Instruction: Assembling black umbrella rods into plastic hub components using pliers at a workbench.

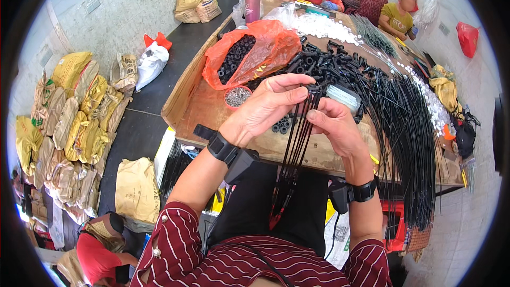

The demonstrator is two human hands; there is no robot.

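Over the near edge of the table I hold a bundle of thin black rods (297,138) that hangs down toward my lap. At its top, where dark fittings sit close together, my left hand (271,98) pinches with thumb and forefinger. Just below, my right hand (337,125) is closed on the rods with thumb against fingers. What the right fingertips grip is partly hidden. Small black rings (281,125) lie on the wood behind the bundle, and a tub of small silvery metal parts (237,96) stands beside my left hand.
An orange plastic bag (265,48) of black ring parts lies beyond my left hand. Black fittings (332,56) are heaped mid-table; long black rods (404,143) overhang the right edge. White discs (324,26) and a pink flask (252,1) stand farther back. Several people sit around the far end.
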